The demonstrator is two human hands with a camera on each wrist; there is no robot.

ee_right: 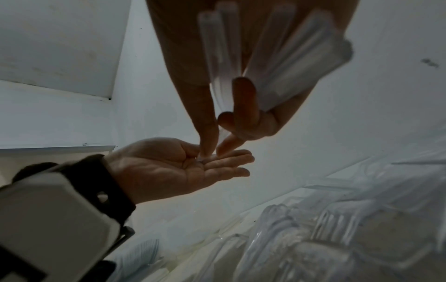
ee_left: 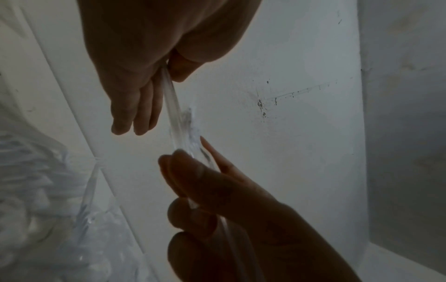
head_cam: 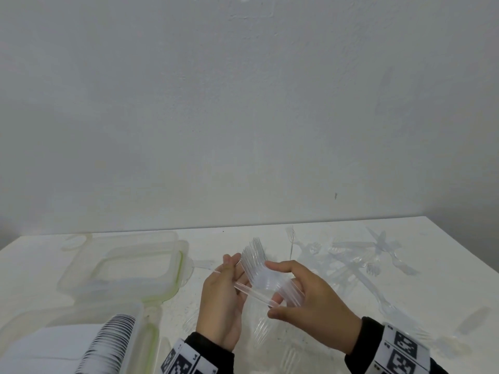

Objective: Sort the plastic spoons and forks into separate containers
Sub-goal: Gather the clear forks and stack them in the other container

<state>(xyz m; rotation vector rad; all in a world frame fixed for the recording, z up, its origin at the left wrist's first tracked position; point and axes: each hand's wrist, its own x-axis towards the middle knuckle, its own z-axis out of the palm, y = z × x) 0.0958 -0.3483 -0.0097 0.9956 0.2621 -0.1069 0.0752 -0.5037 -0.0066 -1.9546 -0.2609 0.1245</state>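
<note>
Sitting at the left of the white desk are two clear containers, the nearer one holding a nested row of spoons. Above the desk's middle, the left hand, its grip released and palm up, is supporting a single clear fork. The right hand is grasping a fanned stack of forks. Loose forks are lying scattered to the right.

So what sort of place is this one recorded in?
Probably a plain indoor room set up for recording, not a kitchen: a bare white wall, a white table pushed against it, and only clear plastic containers and loose forks on it.
</note>
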